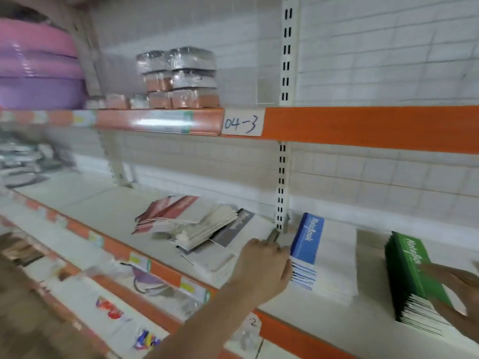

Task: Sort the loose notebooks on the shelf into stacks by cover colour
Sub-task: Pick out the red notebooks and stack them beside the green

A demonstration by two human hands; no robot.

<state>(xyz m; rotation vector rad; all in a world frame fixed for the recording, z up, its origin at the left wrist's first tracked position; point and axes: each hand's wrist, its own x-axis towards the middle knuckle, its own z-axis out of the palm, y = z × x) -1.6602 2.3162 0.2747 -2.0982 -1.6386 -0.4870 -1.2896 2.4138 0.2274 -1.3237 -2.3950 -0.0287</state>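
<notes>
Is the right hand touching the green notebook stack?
Touching. The head view shows the right hand with fingers laid across the cover and front edge of the green notebook stack.

We read "04-3", handwritten on a white paper label [243,123] stuck to the orange shelf edge [363,125], well above the left hand [261,265]. "NoteBook" runs in white script along the blue notebook cover [308,238], just right of the left fingertips [286,270]. The same word shows on the green notebook cover [414,263], its end hidden under the right hand's fingers [438,270], and on the grey notebook cover [237,226], up-left of the left hand. We cannot read the shelf price tags: blurred.
</notes>
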